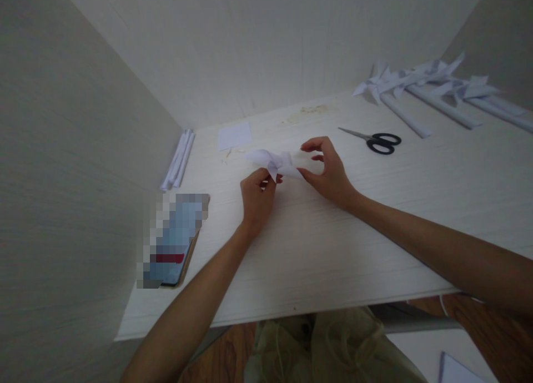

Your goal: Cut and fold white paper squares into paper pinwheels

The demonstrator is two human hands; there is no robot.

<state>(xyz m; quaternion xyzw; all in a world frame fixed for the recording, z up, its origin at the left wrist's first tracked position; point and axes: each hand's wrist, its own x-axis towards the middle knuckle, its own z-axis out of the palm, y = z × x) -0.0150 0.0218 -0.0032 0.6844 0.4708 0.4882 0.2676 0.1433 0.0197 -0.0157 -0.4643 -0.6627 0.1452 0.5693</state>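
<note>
- Folded white paper piece [277, 162] held just above the desk [333, 250], mid-desk, between both hands; looks like a pinwheel head being shaped, judging by the finished ones at the far right corner.
- Paper rolls [179, 158] lie along the left edge, against the wall; phone [177, 241] nearer the front left edge.
- Small paper square [234, 135] near the back edge.
- Left hand [257, 197] closed, pinching the paper's centre from below.
- Right hand [327, 172] pinches the paper's right flap, fingers curled.
- Step in hand: folding flaps toward centre, probably; next move needs the centre pinch kept firm.
- Scissors [377, 140] right of the hands, untouched.
- Finished pinwheels [425, 80] at the far right corner.
</note>
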